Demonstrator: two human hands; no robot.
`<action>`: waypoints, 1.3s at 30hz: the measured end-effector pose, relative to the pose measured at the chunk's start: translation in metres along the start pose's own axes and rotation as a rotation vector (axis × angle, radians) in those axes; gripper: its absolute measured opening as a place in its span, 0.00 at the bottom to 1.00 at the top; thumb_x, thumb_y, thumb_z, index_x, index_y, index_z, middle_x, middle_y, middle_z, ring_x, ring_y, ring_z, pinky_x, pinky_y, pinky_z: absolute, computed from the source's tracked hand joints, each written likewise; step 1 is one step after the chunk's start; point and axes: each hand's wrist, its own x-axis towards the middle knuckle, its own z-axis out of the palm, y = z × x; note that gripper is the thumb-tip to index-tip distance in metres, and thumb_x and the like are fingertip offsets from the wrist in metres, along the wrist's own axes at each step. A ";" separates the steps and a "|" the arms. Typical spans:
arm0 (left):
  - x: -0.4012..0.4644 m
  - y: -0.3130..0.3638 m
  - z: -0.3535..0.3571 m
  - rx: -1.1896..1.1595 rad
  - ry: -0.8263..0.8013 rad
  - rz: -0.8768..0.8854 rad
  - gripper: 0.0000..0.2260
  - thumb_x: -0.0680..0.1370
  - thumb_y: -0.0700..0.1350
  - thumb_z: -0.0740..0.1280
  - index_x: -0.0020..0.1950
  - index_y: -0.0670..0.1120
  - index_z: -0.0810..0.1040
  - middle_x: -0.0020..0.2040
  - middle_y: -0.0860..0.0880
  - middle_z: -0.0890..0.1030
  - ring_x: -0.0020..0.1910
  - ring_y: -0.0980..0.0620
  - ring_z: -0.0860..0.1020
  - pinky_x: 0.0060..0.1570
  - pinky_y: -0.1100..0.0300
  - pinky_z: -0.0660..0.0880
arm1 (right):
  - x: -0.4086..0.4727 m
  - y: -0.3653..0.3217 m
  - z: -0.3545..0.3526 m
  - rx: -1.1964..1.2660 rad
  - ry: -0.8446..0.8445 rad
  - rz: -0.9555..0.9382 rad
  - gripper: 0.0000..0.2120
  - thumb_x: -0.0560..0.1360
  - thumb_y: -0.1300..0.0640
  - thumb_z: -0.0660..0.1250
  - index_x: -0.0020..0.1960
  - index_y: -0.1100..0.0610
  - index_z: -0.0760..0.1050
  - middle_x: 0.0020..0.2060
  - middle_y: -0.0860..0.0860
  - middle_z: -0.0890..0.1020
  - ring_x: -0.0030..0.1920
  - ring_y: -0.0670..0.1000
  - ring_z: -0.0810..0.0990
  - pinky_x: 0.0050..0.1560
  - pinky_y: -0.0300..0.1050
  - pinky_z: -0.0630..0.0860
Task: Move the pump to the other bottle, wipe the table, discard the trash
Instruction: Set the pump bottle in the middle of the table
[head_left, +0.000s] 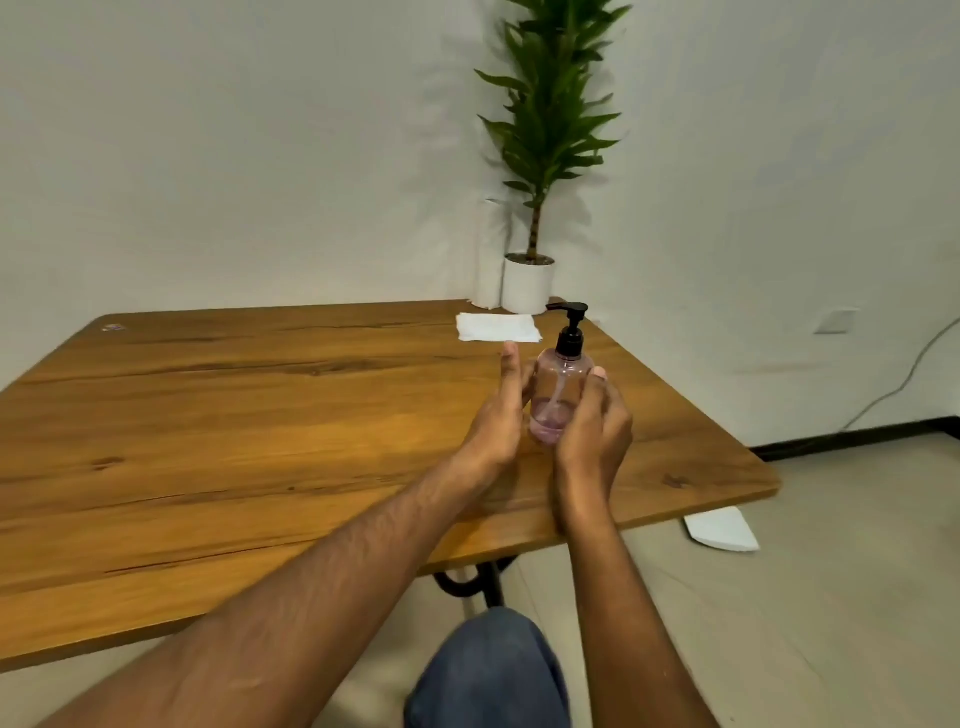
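Note:
A clear pinkish bottle (556, 395) with a black pump (571, 327) stands upright on the wooden table (234, 441), towards its right side. A little pink liquid sits in its bottom. My left hand (501, 415) cups the bottle's left side, thumb raised and fingers reaching behind it. My right hand (595, 426) curls around its right side. A folded white paper towel (497, 328) lies flat just beyond the bottle. No second bottle is in view.
A small shiny scrap (112, 327) lies at the table's far left corner. A white paper roll (488, 254) and a potted plant (529, 286) stand at the back edge. A white sheet (722, 530) lies on the floor at right.

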 end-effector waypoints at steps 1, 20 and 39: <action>-0.004 0.001 -0.018 0.006 0.035 0.037 0.41 0.71 0.75 0.40 0.76 0.60 0.70 0.71 0.58 0.74 0.71 0.59 0.70 0.75 0.58 0.61 | -0.006 -0.001 0.014 0.008 -0.068 -0.011 0.18 0.87 0.43 0.56 0.60 0.48 0.84 0.46 0.46 0.88 0.45 0.46 0.87 0.44 0.46 0.83; 0.008 0.004 -0.216 0.055 0.444 -0.041 0.43 0.75 0.74 0.40 0.81 0.52 0.66 0.80 0.46 0.69 0.78 0.46 0.69 0.81 0.46 0.60 | -0.027 -0.004 0.217 -0.072 -0.753 0.172 0.22 0.86 0.58 0.55 0.77 0.43 0.73 0.72 0.51 0.78 0.60 0.53 0.84 0.60 0.52 0.84; 0.028 -0.017 -0.220 0.052 0.434 -0.061 0.52 0.64 0.82 0.40 0.81 0.57 0.64 0.80 0.45 0.69 0.80 0.42 0.67 0.81 0.36 0.56 | -0.040 0.011 0.213 -0.093 -0.704 0.042 0.26 0.87 0.60 0.55 0.82 0.43 0.65 0.73 0.46 0.76 0.47 0.36 0.80 0.53 0.36 0.80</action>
